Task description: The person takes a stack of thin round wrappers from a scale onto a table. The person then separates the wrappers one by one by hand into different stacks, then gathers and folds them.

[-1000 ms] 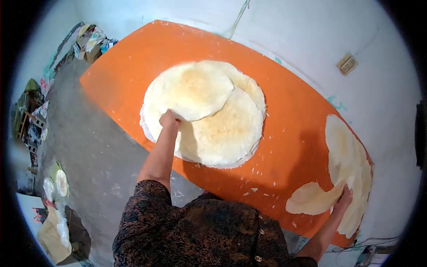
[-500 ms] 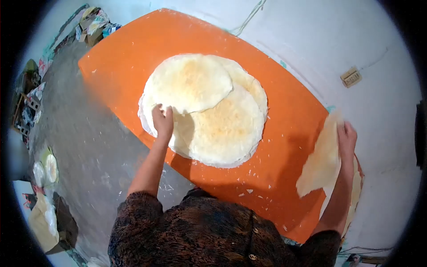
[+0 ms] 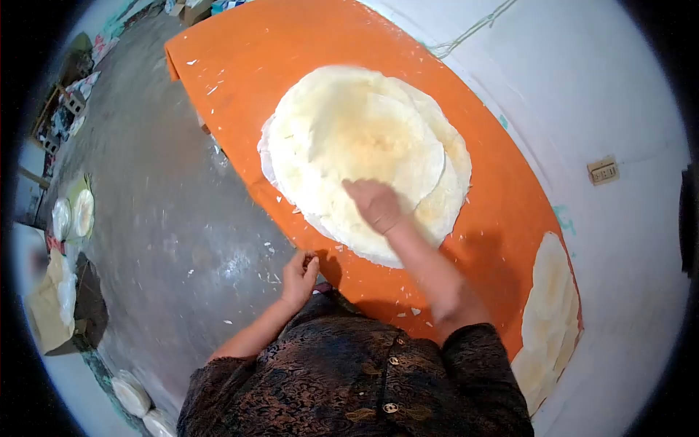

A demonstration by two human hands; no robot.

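Note:
A stack of large round flatbreads (image 3: 437,131) lies on the orange-covered table, pale with light brown patches and uneven edges. Over the near part of the top flatbread (image 3: 364,138) is my right hand (image 3: 375,205), back up and fingers stretched toward the far left; its fingertips are slightly blurred. My left hand (image 3: 298,278) is held near my body at the table's near edge, apart from the stack. Its fingers are curled in, with nothing visible in them. More flatbreads (image 3: 550,306) lie at the table's right end, away from both hands.
Crumbs and flakes dot the orange tablecloth (image 3: 502,182). A white wall (image 3: 582,87) with a socket (image 3: 603,170) borders the far right side. Grey floor (image 3: 167,197) stretches to the left, where wrapped round packs (image 3: 84,211) and a cardboard box (image 3: 54,306) lie.
My right hand has come from the right end, where it held a flatbread, to the stack. My left hand has left the stack's edge and drawn back toward me. The view has shifted.

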